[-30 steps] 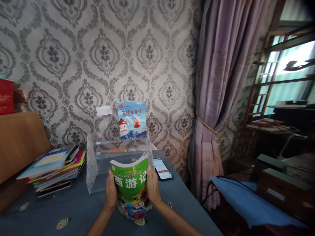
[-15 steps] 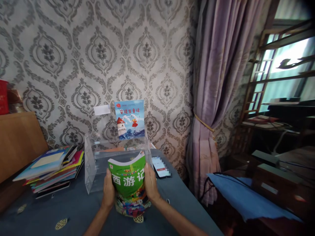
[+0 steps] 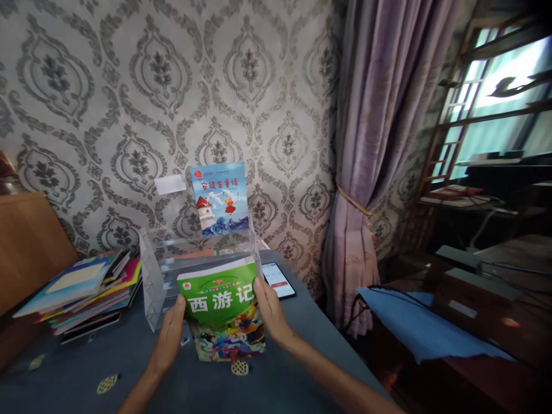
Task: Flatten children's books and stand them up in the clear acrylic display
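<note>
A green-covered book (image 3: pixel 222 313) stands upright on the blue table (image 3: pixel 129 374), its top leaning against the front of a clear acrylic rack (image 3: pixel 196 261). My left hand (image 3: pixel 169 339) grips the book's left edge with fingers curled. My right hand (image 3: pixel 269 310) holds its right edge. A blue-covered book (image 3: pixel 219 198) stands upright in the rack's back slot, against the wallpaper.
A stack of colourful books (image 3: pixel 84 290) lies at the left of the table beside a wooden cabinet (image 3: pixel 26 247). A phone (image 3: pixel 278 280) lies right of the rack. A purple curtain (image 3: pixel 371 172) hangs at the right, with a blue cloth (image 3: pixel 426 330) over furniture below the window.
The green book, bent and held close a second ago, now stands flatter and further forward against the rack. Both hands have slid lower and wider along its edges. The view shifted slightly right.
</note>
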`<state>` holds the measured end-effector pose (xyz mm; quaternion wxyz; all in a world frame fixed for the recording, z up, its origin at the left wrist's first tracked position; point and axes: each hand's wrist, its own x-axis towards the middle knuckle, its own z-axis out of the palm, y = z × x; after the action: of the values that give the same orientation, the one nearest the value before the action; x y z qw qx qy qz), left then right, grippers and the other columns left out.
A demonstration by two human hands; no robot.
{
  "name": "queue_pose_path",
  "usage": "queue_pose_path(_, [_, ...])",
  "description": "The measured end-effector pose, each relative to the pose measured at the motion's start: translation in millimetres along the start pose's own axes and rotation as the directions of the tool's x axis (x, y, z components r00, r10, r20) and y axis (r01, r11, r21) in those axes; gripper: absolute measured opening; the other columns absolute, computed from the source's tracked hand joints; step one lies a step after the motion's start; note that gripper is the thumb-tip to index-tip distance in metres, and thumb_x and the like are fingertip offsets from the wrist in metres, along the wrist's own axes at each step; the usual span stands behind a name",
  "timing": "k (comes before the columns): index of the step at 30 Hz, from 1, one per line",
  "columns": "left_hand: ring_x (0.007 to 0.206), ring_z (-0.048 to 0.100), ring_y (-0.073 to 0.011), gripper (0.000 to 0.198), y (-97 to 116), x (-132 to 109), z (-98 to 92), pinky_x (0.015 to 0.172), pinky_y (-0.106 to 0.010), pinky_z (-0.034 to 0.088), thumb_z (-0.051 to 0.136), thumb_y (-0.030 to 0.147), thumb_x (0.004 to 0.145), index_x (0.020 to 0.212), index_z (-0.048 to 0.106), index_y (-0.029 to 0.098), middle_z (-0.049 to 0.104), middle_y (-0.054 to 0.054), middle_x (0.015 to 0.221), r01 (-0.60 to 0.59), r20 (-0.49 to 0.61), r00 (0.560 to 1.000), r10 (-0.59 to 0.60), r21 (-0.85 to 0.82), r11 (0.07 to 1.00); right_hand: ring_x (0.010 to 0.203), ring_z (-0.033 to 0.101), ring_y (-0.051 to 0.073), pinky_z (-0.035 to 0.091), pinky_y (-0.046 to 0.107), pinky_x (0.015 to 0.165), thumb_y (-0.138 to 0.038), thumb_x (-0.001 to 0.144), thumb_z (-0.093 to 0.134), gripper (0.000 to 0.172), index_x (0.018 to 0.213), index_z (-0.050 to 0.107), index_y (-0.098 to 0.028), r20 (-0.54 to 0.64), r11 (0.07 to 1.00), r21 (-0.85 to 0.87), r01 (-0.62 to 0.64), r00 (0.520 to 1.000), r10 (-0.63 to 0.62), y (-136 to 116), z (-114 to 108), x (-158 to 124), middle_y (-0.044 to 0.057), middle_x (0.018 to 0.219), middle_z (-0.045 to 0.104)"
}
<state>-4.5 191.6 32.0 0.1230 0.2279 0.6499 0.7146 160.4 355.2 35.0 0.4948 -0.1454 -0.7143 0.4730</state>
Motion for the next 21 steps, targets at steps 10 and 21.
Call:
queue_pose_path(10, [0.072,0.066,-0.0252,0.066,18,-8,6.8,0.045,-0.027,0.049,0.071,0.076,0.065,0.093,0.074,0.017,0.074,-0.010,0.090,0.088,0.154,0.984,-0.085,-0.013,0.996,0.062,0.049,0.016,0.039,0.027,0.061,-0.052,0.100,0.037,0.045,0.073,0.055,-0.021,0.203,0.988,-0.150,0.016,0.979,0.015,-17,-27,0,-0.002,0.065,0.055])
queue_pose_path(21, [0.056,0.059,-0.0177,0.066,19,-12,7.7,0.052,-0.031,0.052,0.062,0.075,0.074,0.098,0.074,0.015,0.074,-0.008,0.093,0.036,0.103,0.993,-0.049,0.128,0.991,0.066,0.056,0.018,0.046,0.025,0.048,-0.064,0.096,0.037,0.047,0.080,0.053,-0.022,0.276,0.978,-0.139,-0.156,0.942,0.189,-12,-26,-3,0.001,0.071,0.052])
